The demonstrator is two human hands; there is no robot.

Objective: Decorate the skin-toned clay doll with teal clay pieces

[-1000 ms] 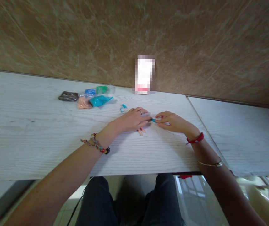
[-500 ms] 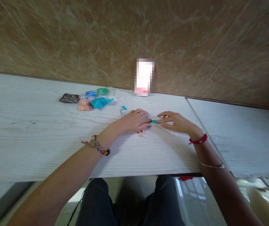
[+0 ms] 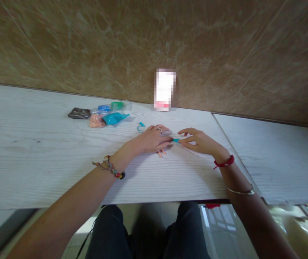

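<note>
Head view: both hands' fingers (image 3: pixel 189 139) touch turquoise piece (image 3: pixel 176 140).

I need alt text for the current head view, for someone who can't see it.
A person's left hand and right hand hold a small turquoise piece between them over a white wood-grain table. Colorful packets lie farther left, and a pixelated white object stands by the brown marbled wall behind.
</note>
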